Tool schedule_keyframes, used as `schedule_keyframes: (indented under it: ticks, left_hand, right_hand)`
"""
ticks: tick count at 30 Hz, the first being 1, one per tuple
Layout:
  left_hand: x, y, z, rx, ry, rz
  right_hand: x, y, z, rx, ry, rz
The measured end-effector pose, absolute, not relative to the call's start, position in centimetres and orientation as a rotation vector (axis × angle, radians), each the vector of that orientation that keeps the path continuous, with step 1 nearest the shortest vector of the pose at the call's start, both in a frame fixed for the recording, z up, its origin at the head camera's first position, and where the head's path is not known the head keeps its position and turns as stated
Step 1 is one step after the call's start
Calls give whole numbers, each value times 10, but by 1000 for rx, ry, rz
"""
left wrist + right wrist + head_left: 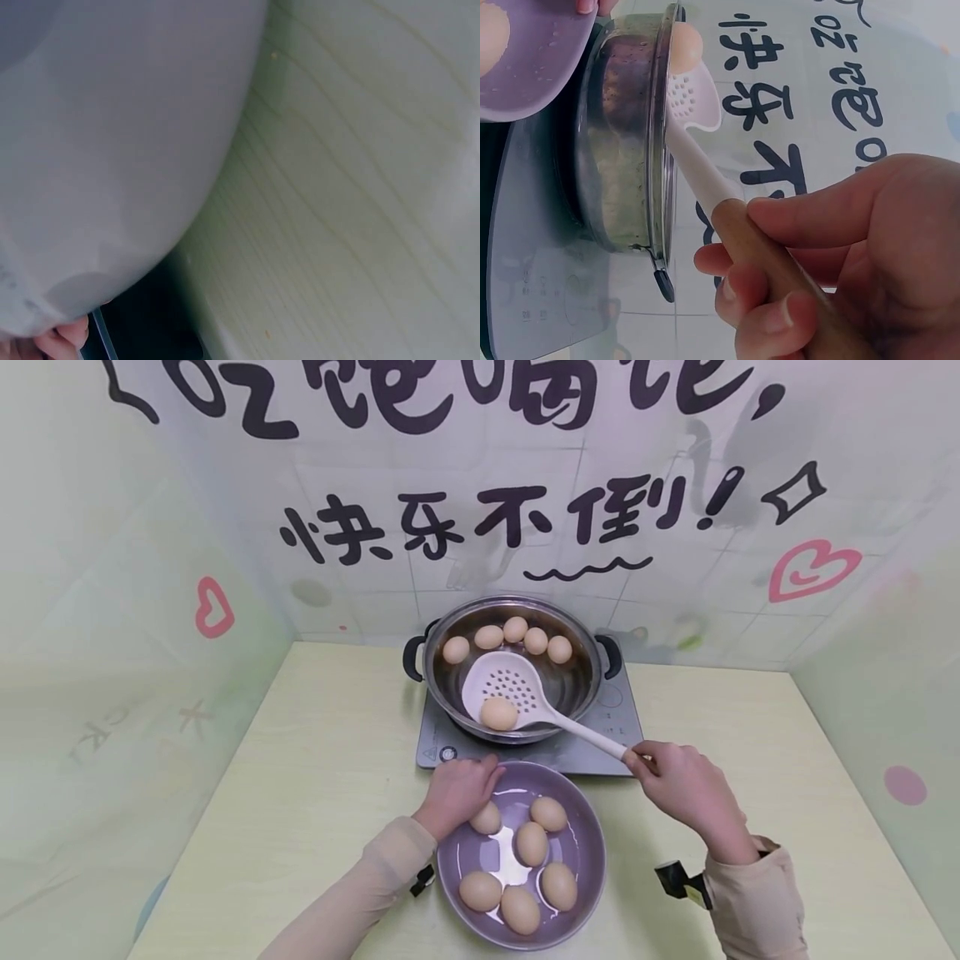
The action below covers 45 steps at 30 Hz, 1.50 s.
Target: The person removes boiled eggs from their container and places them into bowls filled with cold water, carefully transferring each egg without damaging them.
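Observation:
My right hand (pixel 688 783) grips the wooden handle of a skimmer (pixel 739 221) with a white perforated head. An egg (pixel 498 713) lies on that head, which is over the near part of a steel pot (pixel 517 737). Several eggs (pixel 515 629) sit in a row along the pot's far side. My left hand (pixel 461 793) holds the upper left rim of a purple bowl (pixel 596 868), its fingers (pixel 64 341) showing under the bowl's outer wall in the left wrist view. Several eggs (pixel 532 844) rest in the bowl, one partly hidden by the left hand.
The pot stands on a flat induction cooker (pixel 592 752), with a black handle (pixel 610 657) at each side. The bowl is on the pale table (pixel 300 793) just in front of the cooker. Printed wall sheets (pixel 375 602) enclose the back and sides.

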<state>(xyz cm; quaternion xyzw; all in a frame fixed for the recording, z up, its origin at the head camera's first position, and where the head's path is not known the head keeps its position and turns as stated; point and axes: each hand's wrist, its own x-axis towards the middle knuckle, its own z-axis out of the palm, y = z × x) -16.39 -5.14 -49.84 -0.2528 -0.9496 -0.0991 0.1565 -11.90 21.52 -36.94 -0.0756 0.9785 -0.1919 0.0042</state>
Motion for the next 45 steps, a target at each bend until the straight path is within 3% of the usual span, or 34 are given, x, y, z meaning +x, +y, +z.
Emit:
schedule_keyframes:
  ticks: [20, 32, 45]
  left_hand:
    - [-164, -51, -499, -733, -2713, -308]
    - [-167, -52, -501, -733, -2681, -315]
    - [-166, -52, -496, -734, -2719, -331]
  right_hand:
    - [-109, 233, -362, -148, 2920, -695]
    - [-56, 257, -356, -13, 2954, -678]
    - [-8, 291, -382, 48, 2884, -744]
